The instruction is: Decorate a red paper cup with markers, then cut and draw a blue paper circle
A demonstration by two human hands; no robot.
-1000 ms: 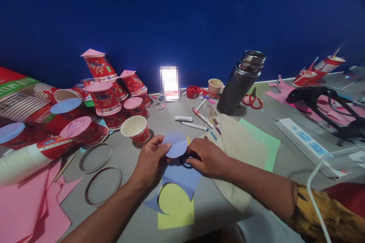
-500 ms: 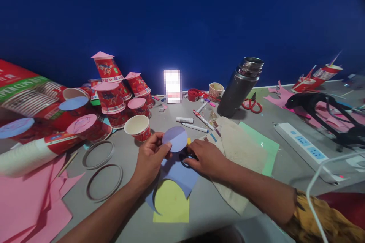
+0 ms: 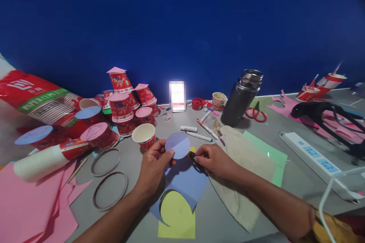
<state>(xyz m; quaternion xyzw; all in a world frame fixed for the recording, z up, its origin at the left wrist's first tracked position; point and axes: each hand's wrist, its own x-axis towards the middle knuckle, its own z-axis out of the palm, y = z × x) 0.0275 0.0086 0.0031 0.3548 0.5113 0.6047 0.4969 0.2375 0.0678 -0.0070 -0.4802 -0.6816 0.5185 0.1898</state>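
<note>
Near the middle of the worktop [image 3: 211, 216], the person's left hand [image 3: 155, 161] pinches a lavender paper disc [image 3: 177, 145] by its lower rim, between thumb and fingers, at the disc's eight o'clock. At its four, the right hand [image 3: 209, 159] is closed around a black-handled tool [image 3: 196, 161], scissors by the look of it, though shadow hides the blades. Toward six lies a lavender sheet [image 3: 186, 180] with a curved bite out of it, yellow paper [image 3: 178, 216] showing through. A pale diagonal crosses the disc; crease or glare, I can't tell. To my mind, a light pinch right at the rim suits such thin stock, and any trimming goes best by turning the paper into the blades, clear of the cloth [image 3: 242, 152] at three and the open paper cup [image 3: 143, 136] at ten.
</note>
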